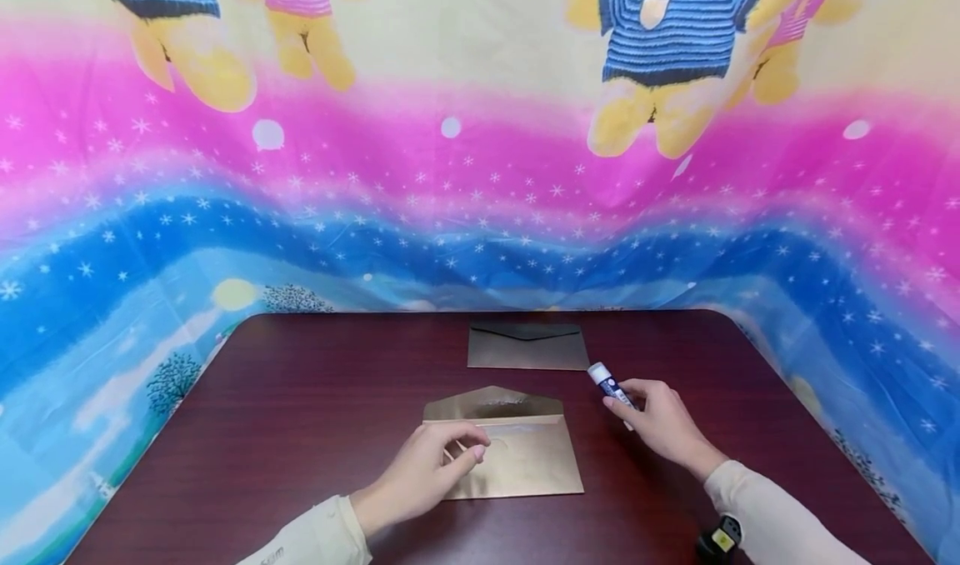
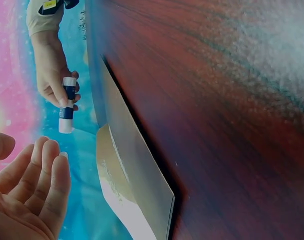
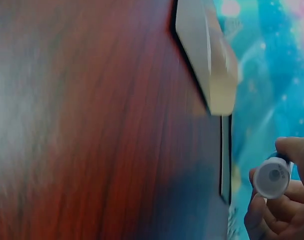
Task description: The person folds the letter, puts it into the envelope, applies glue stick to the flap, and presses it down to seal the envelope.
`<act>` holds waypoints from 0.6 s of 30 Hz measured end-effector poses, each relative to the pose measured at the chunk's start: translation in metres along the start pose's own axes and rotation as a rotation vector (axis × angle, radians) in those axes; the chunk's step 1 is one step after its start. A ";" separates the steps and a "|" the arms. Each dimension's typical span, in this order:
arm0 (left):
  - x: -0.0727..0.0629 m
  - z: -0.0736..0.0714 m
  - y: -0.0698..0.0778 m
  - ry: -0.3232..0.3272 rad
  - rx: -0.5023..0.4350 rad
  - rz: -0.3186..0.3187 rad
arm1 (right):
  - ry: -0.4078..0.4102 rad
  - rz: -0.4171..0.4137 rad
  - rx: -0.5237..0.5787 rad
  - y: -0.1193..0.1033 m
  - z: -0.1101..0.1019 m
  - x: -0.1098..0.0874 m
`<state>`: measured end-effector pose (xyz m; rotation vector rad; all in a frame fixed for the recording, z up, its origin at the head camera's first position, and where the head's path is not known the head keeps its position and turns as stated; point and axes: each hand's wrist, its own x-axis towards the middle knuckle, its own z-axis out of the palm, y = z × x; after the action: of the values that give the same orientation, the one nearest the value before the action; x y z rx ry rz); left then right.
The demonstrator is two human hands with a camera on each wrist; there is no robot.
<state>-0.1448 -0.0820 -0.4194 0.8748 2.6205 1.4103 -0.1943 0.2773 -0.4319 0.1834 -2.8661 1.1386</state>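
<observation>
My right hand (image 1: 667, 423) holds a glue stick (image 1: 609, 383), a blue and white tube, between thumb and fingers above the right part of the table. The right wrist view looks onto the white round end of the glue stick (image 3: 272, 179). A gold envelope (image 1: 536, 461) lies in front of me, its shiny flap (image 1: 491, 401) unfolded away from me. Over the envelope's left side hovers my left hand (image 1: 423, 469), hiding that part. Its loosely bent fingers (image 2: 54, 190) hold nothing in the left wrist view.
A darker, grey-brown envelope (image 1: 528, 353) with its flap down lies farther back, near the far edge of the dark red table (image 1: 330, 373). A patterned cloth (image 1: 480, 173) hangs behind and around the table.
</observation>
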 end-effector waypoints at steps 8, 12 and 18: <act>0.001 0.002 -0.002 -0.002 0.007 0.017 | 0.027 0.084 -0.096 0.025 -0.011 0.009; 0.001 0.002 -0.003 -0.004 0.004 0.015 | 0.029 0.114 -0.134 0.034 -0.018 0.013; 0.001 0.003 -0.004 -0.010 0.008 0.019 | 0.037 0.132 -0.205 0.047 -0.024 0.022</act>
<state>-0.1468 -0.0806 -0.4242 0.9069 2.6200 1.3967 -0.2221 0.3256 -0.4439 -0.0353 -2.9740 0.8459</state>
